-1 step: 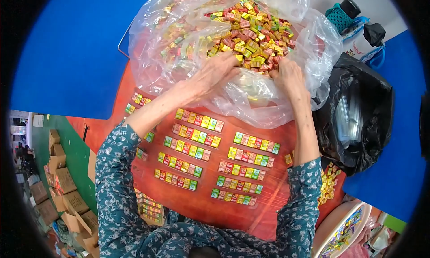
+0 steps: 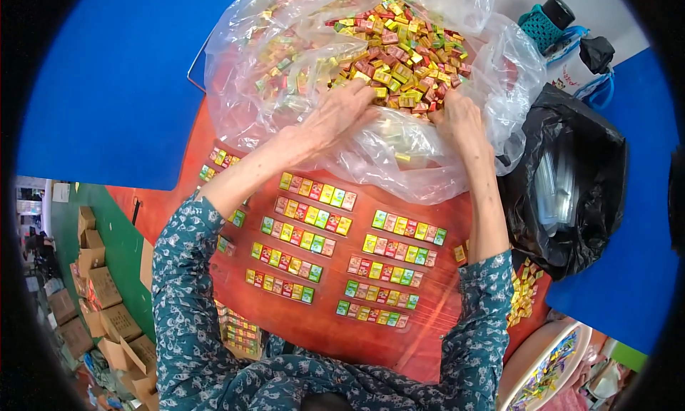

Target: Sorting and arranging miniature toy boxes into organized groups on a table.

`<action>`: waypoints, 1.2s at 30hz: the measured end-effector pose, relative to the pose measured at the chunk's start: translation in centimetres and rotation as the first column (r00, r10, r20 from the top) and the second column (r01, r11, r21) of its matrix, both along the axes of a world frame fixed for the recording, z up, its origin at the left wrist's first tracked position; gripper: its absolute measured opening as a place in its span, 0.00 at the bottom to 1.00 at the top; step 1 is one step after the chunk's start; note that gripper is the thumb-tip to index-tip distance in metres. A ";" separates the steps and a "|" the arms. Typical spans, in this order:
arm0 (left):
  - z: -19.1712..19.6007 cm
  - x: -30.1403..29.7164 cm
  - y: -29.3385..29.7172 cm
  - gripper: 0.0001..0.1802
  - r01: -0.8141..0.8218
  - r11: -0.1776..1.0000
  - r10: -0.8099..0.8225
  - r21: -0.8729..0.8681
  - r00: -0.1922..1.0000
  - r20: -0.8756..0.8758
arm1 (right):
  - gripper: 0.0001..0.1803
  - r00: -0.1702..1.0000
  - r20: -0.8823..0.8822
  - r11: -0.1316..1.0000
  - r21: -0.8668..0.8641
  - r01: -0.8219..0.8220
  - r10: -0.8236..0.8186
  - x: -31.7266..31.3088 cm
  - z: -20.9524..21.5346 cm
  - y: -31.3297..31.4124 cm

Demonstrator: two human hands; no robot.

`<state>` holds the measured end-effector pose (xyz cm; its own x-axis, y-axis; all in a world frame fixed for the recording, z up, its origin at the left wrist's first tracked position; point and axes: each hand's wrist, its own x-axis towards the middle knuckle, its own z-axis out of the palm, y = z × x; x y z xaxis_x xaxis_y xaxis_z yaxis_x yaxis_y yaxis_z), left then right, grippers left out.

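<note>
A big clear plastic bag (image 2: 285, 90) lies open on the red table (image 2: 428, 340), heaped with small wrapped cubes (image 2: 407, 47) in yellow, green, red and pink. Both of my hands reach into its mouth. My left hand (image 2: 342, 111) rests at the near edge of the heap with fingers curled down among the cubes. Just to the right, the fingertips of my right hand (image 2: 457, 118) are buried in the heap. Whether either hand grips any cubes is hidden. Rows of cubes (image 2: 307, 232) lie lined up between my forearms, in two blocks of several rows each.
A black plastic bag (image 2: 571, 190) stands open at the right, holding clear wrappers. A teal-covered bottle (image 2: 546, 22) is behind it. Loose cubes (image 2: 524, 290) lie by the table's right edge. A round tray (image 2: 542, 368) sits lower right, cardboard boxes (image 2: 100, 290) on the floor lower left.
</note>
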<state>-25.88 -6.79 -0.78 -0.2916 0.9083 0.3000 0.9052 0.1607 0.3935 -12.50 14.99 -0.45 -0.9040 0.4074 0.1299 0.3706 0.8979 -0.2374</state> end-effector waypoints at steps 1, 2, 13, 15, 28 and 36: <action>-0.5 -0.5 0.2 0.18 -0.003 0.999 0.004 0.039 1.000 -0.027 | 0.20 0.999 -0.039 0.998 -0.056 0.013 -0.015 0.0 -0.3 0.2; -1.0 -1.0 0.5 0.18 -0.004 0.999 0.005 0.037 1.000 -0.027 | 0.24 0.996 -0.078 0.993 -0.112 0.023 -0.032 -0.2 -0.5 0.4; 1.0 -1.3 5.8 0.42 -0.128 0.992 0.125 0.015 0.983 0.137 | 0.37 0.989 -0.147 0.836 -0.546 -0.053 -0.033 -5.6 -3.2 3.8; 1.9 -1.0 7.7 0.34 -0.136 0.989 0.149 -0.064 0.950 0.275 | 0.37 0.929 -0.345 0.800 -0.591 -0.102 -0.136 -7.1 -4.7 3.3; -2.8 -2.7 10.5 0.24 -0.558 0.819 0.063 0.135 0.320 0.945 | 0.29 0.848 -0.199 0.536 -0.837 0.113 -0.491 -10.2 0.1 -3.8; 0.1 -3.8 8.3 0.18 -0.635 0.715 -0.067 0.293 0.356 0.932 | 0.26 0.728 -0.472 0.501 -0.841 -0.204 -0.497 -9.0 4.2 -8.3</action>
<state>-29.69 1.53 -0.73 -0.8861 0.4598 0.0583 -0.0498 -0.2195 0.9743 -21.52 6.70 3.76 -0.6561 0.7453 0.1185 -0.0687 0.0974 -0.9929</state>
